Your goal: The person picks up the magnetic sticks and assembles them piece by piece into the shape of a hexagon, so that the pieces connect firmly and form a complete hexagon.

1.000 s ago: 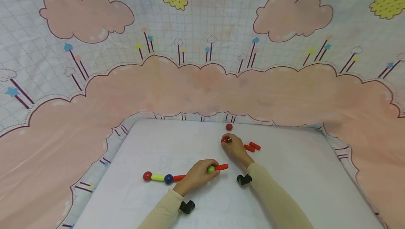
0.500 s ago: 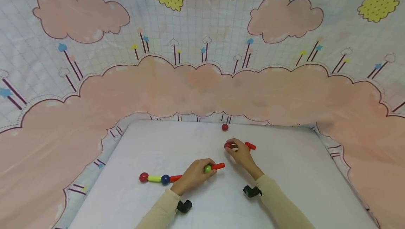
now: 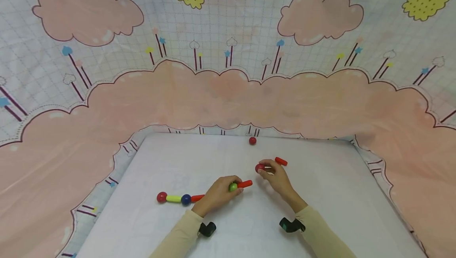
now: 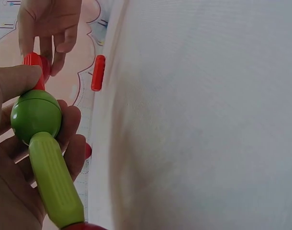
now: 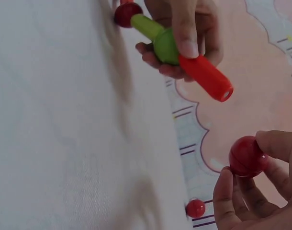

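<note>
A chain of coloured balls and rods runs to the right across the white table, from a red ball (image 3: 162, 197) past a blue ball (image 3: 186, 199). Its middle is hidden under my left hand (image 3: 216, 194) in the head view. That hand grips the chain around a green ball (image 4: 36, 116) and a red rod (image 5: 207, 79); a yellow-green rod (image 4: 56, 179) joins the ball from the other side. My right hand (image 3: 281, 179) pinches a loose red ball (image 5: 247, 157) between thumb and fingertips. This ball is apart from the red rod's free end.
Another red ball (image 3: 252, 141) lies near the table's (image 3: 320, 194) back edge. A loose red rod (image 3: 281, 161) lies just behind my right hand. A patterned cloth (image 3: 221, 99) hangs behind the table and along its sides.
My right hand has drawn back toward me and slightly right with the red ball. One of the two loose red rods is no longer visible in the head view. My left hand keeps its grip.
</note>
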{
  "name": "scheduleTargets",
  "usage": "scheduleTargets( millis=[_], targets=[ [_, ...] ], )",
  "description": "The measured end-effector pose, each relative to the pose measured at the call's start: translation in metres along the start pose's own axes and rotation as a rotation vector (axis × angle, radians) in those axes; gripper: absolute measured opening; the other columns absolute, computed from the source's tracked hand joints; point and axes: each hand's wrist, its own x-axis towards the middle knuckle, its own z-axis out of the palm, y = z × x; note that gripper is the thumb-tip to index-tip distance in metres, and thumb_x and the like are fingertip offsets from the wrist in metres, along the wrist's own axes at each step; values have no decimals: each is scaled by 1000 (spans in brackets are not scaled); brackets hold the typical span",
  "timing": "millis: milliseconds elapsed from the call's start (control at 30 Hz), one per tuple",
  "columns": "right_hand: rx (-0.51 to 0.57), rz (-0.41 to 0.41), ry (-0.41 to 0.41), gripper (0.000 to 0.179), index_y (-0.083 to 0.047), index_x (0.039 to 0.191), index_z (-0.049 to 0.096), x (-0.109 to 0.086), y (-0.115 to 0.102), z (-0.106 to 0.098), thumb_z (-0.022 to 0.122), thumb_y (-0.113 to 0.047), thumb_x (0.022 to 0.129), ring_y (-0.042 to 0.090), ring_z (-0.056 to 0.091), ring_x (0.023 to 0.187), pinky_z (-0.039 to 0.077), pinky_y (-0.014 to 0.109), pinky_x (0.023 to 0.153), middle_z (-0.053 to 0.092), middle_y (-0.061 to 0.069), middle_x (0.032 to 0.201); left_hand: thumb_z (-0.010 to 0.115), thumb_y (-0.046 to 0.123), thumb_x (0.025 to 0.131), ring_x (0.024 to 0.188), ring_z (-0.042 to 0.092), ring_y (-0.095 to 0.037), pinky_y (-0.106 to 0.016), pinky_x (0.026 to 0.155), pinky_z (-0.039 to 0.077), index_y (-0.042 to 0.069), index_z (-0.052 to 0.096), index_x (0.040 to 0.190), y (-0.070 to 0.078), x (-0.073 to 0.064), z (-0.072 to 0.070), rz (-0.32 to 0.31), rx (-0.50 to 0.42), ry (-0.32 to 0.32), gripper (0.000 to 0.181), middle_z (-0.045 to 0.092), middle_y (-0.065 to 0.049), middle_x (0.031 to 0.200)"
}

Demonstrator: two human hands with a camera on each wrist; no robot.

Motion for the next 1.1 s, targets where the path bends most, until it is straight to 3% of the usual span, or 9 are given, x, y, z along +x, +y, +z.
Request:
scheduleTargets(
  millis=[167,300,567,833,1100],
  targets=[
    [100,0,-11,39,-5,127,59,-6,-3,0,69,-19,92,24,62,110,56,26,84,60,14,125,68,34,93,91,56,-9,-31,87,50,22,66,114,0,1,-2,7,7,7,24,69,8,105],
    [152,-5,-23,36,-4,126,60,-10,-10,2,69,-13,92,24,64,109,56,27,86,59,17,125,68,33,92,89,55,-10,-30,85,50,21,66,113,0,3,-5,2,4,15,24,68,7,104],
    [84,14,-20,41,-6,128,59,-20,-19,4,72,-16,90,26,58,118,55,33,91,60,10,127,68,34,93,88,55,-10,-30,84,49,21,67,114,-1,6,-6,7,9,22,25,68,7,102],
    [63,3,-25,36,-9,120,63,-23,-16,4,75,-11,86,24,57,114,52,19,84,63,9,121,68,34,93,86,54,-9,-26,80,47,22,67,112,-3,7,-5,33,11,34,22,68,9,100],
    [32,-38,-29,38,-3,120,63,-25,-14,6,76,-11,85,25,57,109,51,17,79,65,13,115,68,34,92,86,54,-8,-27,81,48,22,67,111,-2,7,-4,32,20,36,22,68,8,101]
  ],
)
